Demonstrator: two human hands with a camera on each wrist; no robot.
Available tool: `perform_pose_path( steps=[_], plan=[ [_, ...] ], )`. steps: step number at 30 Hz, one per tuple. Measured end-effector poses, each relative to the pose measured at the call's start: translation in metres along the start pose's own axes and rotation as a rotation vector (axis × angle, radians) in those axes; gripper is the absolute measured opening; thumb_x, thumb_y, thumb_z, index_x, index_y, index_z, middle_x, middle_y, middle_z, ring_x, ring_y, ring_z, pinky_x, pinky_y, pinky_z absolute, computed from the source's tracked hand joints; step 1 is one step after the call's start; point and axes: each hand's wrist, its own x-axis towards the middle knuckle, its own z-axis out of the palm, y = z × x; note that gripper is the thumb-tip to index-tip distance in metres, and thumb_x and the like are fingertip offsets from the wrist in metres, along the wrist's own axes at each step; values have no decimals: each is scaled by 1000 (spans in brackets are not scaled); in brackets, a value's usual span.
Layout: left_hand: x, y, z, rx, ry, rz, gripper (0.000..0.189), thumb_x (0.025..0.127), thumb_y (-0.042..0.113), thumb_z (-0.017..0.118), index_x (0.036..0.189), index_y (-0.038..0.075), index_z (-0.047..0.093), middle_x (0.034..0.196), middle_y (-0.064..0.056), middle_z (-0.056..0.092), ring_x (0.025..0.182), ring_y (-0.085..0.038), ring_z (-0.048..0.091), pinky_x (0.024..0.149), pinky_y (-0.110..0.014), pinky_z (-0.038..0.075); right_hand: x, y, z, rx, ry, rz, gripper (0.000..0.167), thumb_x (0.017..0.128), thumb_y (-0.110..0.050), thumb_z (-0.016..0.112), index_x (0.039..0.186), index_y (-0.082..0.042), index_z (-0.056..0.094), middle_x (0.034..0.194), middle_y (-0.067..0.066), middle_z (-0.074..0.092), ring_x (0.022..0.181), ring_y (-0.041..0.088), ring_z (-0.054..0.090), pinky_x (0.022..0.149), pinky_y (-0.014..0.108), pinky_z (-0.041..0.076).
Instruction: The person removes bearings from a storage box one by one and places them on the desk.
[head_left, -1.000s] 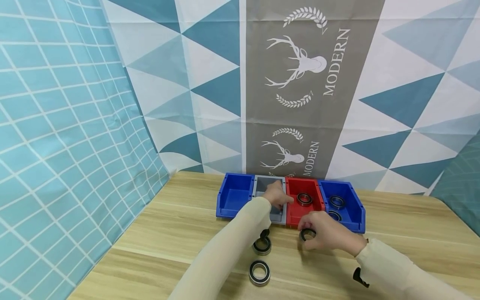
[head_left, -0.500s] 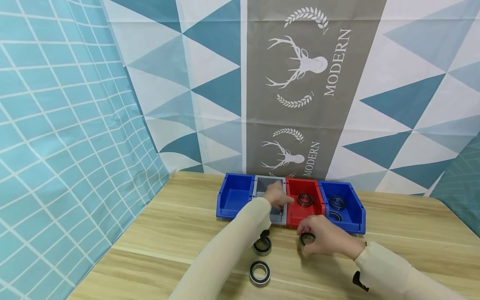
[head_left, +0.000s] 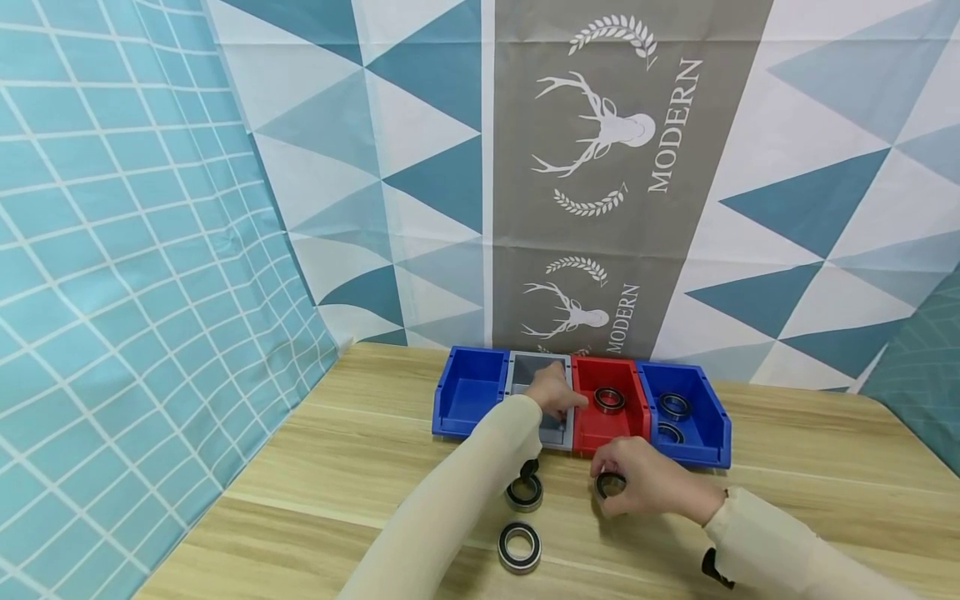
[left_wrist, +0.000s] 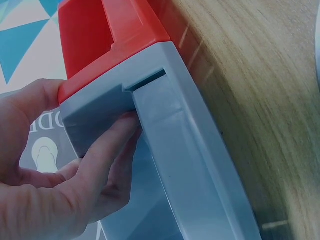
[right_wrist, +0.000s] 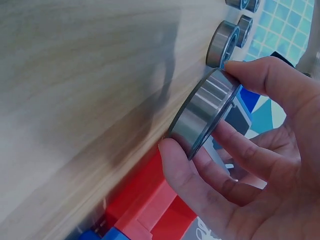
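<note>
My right hand (head_left: 647, 482) pinches a ball bearing (right_wrist: 206, 109) by its outer edge between thumb and fingers. In the head view it is just in front of the red bin (head_left: 598, 432); in the right wrist view the bearing is tilted above the wood. My left hand (head_left: 553, 392) grips the side wall of the grey bin (left_wrist: 185, 150) where it meets the red bin. Its fingers reach inside the grey bin, and the thumb lies on the red side. One bearing (head_left: 609, 408) lies in the red bin.
A blue bin (head_left: 471, 400) stands at the row's left end. Another blue bin (head_left: 708, 425) at the right end holds two bearings. On the wooden table (head_left: 337, 467), one bearing (head_left: 520, 563) lies nearest, with another (head_left: 534, 498) behind it, partly under the left sleeve. Patterned cloth hangs behind.
My right hand has shifted slightly toward me and to the left, carrying the bearing slightly away from the bins. The left hand stays where it was on the grey bin's wall.
</note>
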Motion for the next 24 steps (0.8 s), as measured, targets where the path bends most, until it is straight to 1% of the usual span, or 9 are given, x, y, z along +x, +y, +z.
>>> perform_pose_path(
  steps=[3, 10, 16, 24],
  plan=[
    [0, 0, 0, 7, 2, 3, 44, 81, 15, 76, 113, 3, 48, 104, -16, 60, 71, -22, 65, 62, -37, 60, 0, 0, 2, 17, -20, 15, 23, 67, -15, 80, 88, -12, 70, 75, -8, 60, 70, 4, 45, 61, 17, 39],
    [-1, 0, -1, 13, -1, 7, 47, 81, 15, 76, 116, 2, 48, 106, -17, 61, 73, -23, 66, 63, -37, 60, 1, 0, 4, 37, -52, 36, 24, 68, -16, 80, 89, -12, 70, 76, -8, 61, 70, 4, 45, 60, 18, 39],
    [-1, 1, -1, 23, -3, 9, 50, 81, 16, 76, 119, 1, 47, 107, -17, 61, 70, -23, 66, 63, -36, 60, 2, 0, 6, 45, -71, 40, 23, 68, -15, 80, 89, -12, 70, 79, -8, 63, 72, 3, 46, 61, 18, 41],
    [-2, 0, -2, 18, -14, 20, 46, 81, 16, 76, 115, 2, 48, 104, -16, 61, 67, -22, 65, 62, -36, 60, 1, 2, 8, 45, -74, 26, 23, 67, -14, 79, 88, -12, 70, 79, -7, 63, 71, 2, 47, 62, 17, 41]
  ],
)
